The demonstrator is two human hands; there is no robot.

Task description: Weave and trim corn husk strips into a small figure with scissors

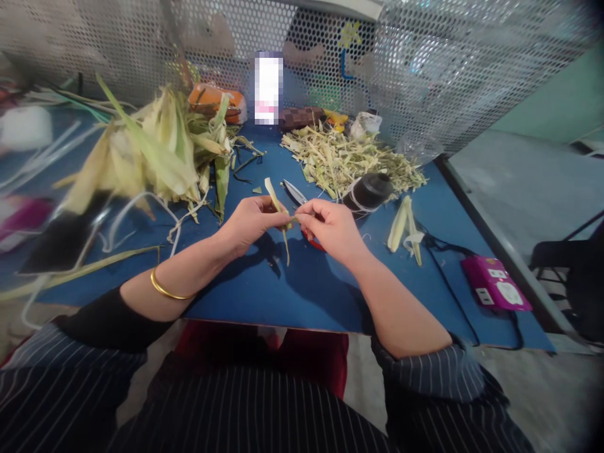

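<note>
Over the middle of the blue table, my left hand [257,221] is closed around a narrow corn husk strip [272,192], whose thin tail hangs below the fingers. My right hand [328,228] meets it there, fingertips pinched together near the strip. Whatever lies between the right fingertips is too small to make out. Scissors [293,191] lie on the table just behind the right hand, blades pointing away from me, with the red handles partly hidden under it. To the right stands a tilted black spool of thread [370,190].
A big bunch of corn husks [155,151] fills the left side. Chopped husk pieces [344,157] are heaped at the back. Two husk pieces [400,228] lie right of the spool. A purple power socket box [495,283] with black cords sits near the right edge. Perforated mesh [425,75] rises behind.
</note>
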